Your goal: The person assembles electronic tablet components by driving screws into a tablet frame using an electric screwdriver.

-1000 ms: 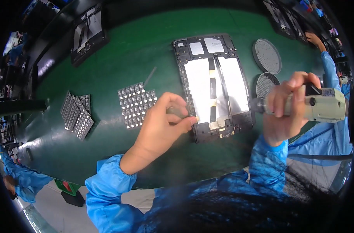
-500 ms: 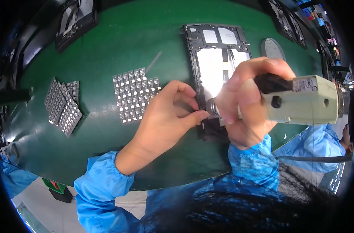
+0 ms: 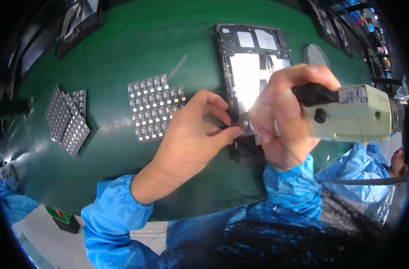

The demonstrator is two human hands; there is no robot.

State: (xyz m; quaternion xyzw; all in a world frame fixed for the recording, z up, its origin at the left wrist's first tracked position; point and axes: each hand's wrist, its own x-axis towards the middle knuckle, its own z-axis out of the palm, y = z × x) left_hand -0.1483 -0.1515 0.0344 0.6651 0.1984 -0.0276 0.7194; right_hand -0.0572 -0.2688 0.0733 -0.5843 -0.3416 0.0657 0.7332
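Power driver point(image 3: 348, 119), right of centre, is clasped in the right hand's point(image 3: 285, 114) grip. The left hand point(image 3: 184, 132), mid-frame, curls thumb and forefinger beside its tip; whether that grip pinches anything, I cannot tell. Beyond, the opened tablet-like device point(image 3: 245, 78) lies on the green table point(image 3: 110, 157), upper right of centre.

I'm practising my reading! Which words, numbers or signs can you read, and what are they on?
Label on the pale tool in the right hand: printed marks, not copied here.
Silver patch on the dark-framed panel: print too small to read.
Gridded sheet: marks too small to read.
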